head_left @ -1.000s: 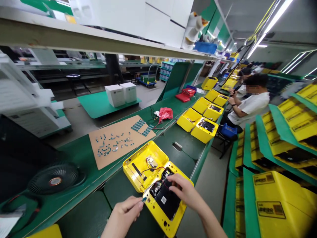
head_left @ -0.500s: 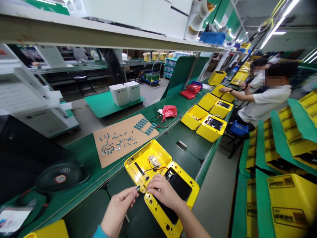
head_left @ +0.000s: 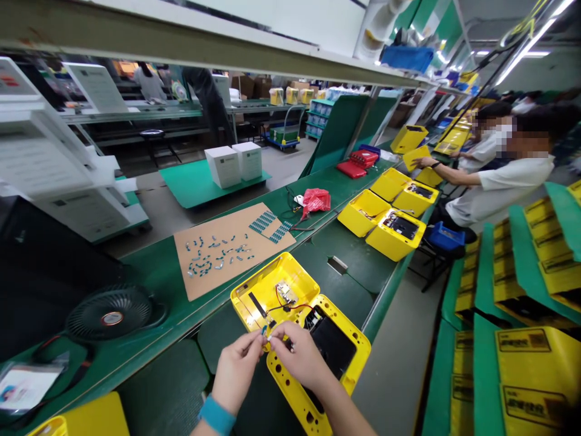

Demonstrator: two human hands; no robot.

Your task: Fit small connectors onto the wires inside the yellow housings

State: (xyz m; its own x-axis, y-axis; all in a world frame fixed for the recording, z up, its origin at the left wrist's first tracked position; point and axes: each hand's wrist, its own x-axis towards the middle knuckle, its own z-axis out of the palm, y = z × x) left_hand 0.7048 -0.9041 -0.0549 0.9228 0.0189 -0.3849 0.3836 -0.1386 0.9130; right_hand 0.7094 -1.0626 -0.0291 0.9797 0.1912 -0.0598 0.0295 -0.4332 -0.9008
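My left hand point(head_left: 236, 370) pinches a small blue-and-silver part point(head_left: 264, 330) between finger and thumb, over the join of an opened yellow plastic case. My right hand point(head_left: 300, 358) is right next to it, fingertips at or near the same part, above the case half holding a black battery pack point(head_left: 333, 345). The other case half point(head_left: 272, 289) holds a small circuit board point(head_left: 285, 292) with red and black wires. A blue band circles my left wrist. My hands hide the lower middle of the case.
A cardboard sheet point(head_left: 213, 257) with several small blue parts lies beyond the case on the green bench point(head_left: 167, 309). Left of it stands a black fan point(head_left: 109, 315). Further yellow cases point(head_left: 396, 233) and a red bag point(head_left: 316, 201) sit along the bench. A co-worker point(head_left: 503, 181) reaches across it.
My right hand has moved left off the battery half to meet my left hand at the small part. My left hand has risen slightly. The view has shifted a little.
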